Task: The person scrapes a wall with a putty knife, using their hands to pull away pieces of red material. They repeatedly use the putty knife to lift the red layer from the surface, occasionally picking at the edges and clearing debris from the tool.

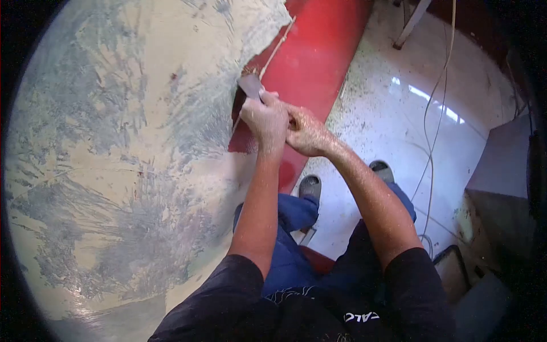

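Two sleeves (416, 285), two touching hands (266, 121), one gripped scraper (249, 86)

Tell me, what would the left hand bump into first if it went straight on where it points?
Its scraper blade leads, so the left hand would probably first bring that against the ragged edge of the pale layer. They may already touch; depth is unclear.

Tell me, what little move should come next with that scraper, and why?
Probably a short push of the scraper into the pale layer: its blade appears to be at that layer's ragged edge, beside the red surface, with the left hand and right hand together behind it.
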The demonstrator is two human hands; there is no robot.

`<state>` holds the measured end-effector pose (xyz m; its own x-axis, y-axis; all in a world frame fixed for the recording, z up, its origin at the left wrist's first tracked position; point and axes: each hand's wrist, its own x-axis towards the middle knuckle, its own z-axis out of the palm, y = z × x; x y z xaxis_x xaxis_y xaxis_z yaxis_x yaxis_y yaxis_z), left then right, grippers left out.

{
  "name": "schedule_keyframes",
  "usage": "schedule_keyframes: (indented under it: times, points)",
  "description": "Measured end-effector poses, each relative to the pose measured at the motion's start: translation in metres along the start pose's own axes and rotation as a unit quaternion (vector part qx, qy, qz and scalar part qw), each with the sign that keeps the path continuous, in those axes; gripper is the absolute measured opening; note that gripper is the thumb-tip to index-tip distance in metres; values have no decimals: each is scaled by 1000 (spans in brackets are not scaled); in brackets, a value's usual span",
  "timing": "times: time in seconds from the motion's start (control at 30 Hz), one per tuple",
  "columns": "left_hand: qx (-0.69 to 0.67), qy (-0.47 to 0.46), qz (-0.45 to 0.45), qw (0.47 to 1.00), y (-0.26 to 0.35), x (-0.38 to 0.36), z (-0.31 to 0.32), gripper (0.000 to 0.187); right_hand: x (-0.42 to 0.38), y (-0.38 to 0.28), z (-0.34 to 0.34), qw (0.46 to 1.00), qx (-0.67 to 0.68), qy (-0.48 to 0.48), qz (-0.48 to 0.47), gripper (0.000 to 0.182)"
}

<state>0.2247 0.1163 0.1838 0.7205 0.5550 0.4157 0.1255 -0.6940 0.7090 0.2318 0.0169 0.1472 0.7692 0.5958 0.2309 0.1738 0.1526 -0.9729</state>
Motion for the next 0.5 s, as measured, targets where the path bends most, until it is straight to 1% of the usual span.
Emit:
schedule_keyframes:
  times: [0.03, 0.1, 0.13, 0.17, 0.2, 0.23, 0.27, 0.3, 0.33, 0.37, 0.4, 0.47, 0.5]
  points:
    - [-1, 0, -3, 1000, 8, 3, 4, 32, -4, -6, -3, 1000, 13, 3, 25, 39]
    - [-6, -3, -5, 1000, 16, 0, 5, 31, -12, -10, -2, 999, -11, 23, 33, 38]
    - [-8, -4, 6, 1000, 15, 2, 4, 31, -9, -16, -3, 999, -26, 36, 28, 37]
    - [-11, -2, 18, 1000, 8, 4, 2, 30, -6, -14, 2, 997, -55, 54, -3, 37]
    - [-13, 0, 27, 1000, 4, 8, 1, 29, 3, -8, 2, 997, -49, 59, -22, 36]
    - [-22, -3, 5, 1000, 7, 14, 3, 28, 10, -2, 1, 997, -40, 58, -33, 36]
    - [-11, -12, 7, 1000, 9, 17, 8, 28, 12, 8, 2, 997, -26, 61, -39, 36]
    - [2, -25, 10, 1000, 18, 18, 12, 29, 10, -12, -8, 994, -90, 56, 11, 36]
    - [14, -32, 11, 999, 23, 18, 11, 30, 6, -13, -13, 998, -27, 38, 30, 35]
    - [15, -31, 20, 999, 16, 19, 15, 31, 5, -17, -13, 998, -34, 45, 20, 36]
    - [4, -29, 5, 1000, 15, 16, 12, 31, 0, -22, -12, 998, -40, 56, 10, 36]
    - [-21, -19, -25, 999, 15, 11, 2, 31, -1, -13, -3, 999, -12, 40, 11, 37]
    - [-45, 14, -16, 999, 15, 10, 4, 27, -1, -18, -4, 999, 7, 32, 0, 38]
